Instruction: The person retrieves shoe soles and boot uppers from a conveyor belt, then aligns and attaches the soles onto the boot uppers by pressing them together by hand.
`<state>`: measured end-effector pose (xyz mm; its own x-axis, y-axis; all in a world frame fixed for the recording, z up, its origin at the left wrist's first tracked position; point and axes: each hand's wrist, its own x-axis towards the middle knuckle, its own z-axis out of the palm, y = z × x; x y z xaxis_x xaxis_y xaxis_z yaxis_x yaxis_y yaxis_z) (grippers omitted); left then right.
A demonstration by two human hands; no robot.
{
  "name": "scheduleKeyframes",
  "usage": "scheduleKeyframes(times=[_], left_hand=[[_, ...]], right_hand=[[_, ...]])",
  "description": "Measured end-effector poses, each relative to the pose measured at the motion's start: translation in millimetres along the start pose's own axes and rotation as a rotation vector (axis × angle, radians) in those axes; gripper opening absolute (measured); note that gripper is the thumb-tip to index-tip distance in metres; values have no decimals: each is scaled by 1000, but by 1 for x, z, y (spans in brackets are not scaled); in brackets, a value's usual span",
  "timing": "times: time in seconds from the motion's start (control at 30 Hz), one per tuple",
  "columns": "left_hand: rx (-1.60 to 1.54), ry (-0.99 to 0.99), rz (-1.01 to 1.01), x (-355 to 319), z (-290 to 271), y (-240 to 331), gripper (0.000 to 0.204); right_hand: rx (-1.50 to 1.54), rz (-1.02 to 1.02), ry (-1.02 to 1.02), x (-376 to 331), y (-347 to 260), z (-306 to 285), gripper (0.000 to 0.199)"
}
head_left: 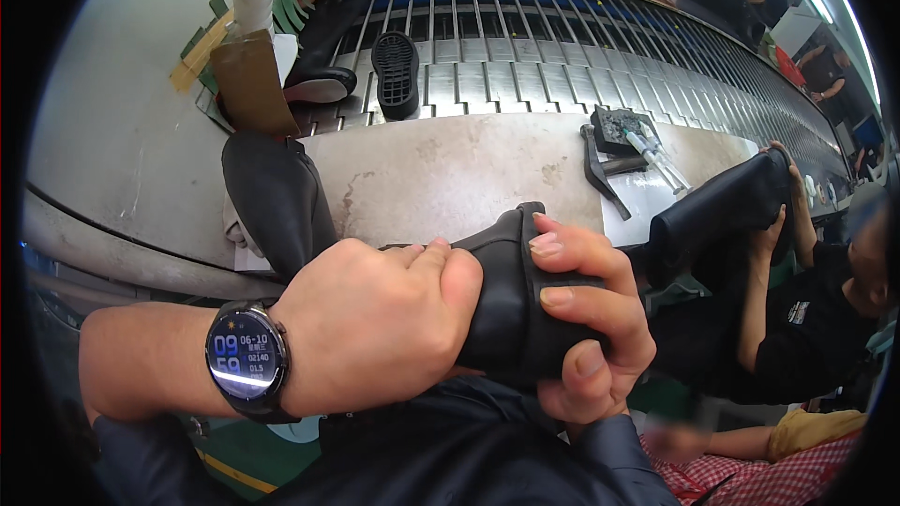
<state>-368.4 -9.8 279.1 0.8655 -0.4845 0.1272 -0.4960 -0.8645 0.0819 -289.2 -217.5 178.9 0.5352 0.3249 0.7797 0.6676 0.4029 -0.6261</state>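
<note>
Close in front of my body, I hold a black boot (499, 305) between both hands. My left hand (375, 319), with a dark watch on its wrist, is closed around the boot from the left side. From the right, my right hand (600, 319) grips the boot's end, its fingers bent over the edge and the thumb lower down. Part of the boot is hidden behind my hands. Another black boot (274, 197) stands just beyond my left hand, at the table's left end.
Across the pale worktable (450, 159) runs a metal slat conveyor (478, 84) carrying a black sole (396, 75) and a boot with a pale bottom (321, 86). A hammer (600, 173) lies beside a black box (621, 129) and syringes (661, 164). At right, a co-worker holds a black boot (722, 211).
</note>
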Motion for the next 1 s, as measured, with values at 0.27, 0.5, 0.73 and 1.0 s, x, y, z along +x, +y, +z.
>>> scheduleKeyframes(times=[0.27, 0.5, 0.73, 1.0], left_hand=[[82, -9, -6, 6, 0, 7, 15], [323, 309, 39, 16, 36, -20, 43], [88, 501, -173, 18, 191, -44, 74], [-78, 444, -220, 33, 162, -60, 48]], right_hand=[[-77, 4, -66, 3, -5, -8, 35], [-288, -340, -115, 23, 50, -26, 60], [-429, 57, -227, -56, 138, -31, 87], [-176, 632, 207, -64, 117, -11, 54]])
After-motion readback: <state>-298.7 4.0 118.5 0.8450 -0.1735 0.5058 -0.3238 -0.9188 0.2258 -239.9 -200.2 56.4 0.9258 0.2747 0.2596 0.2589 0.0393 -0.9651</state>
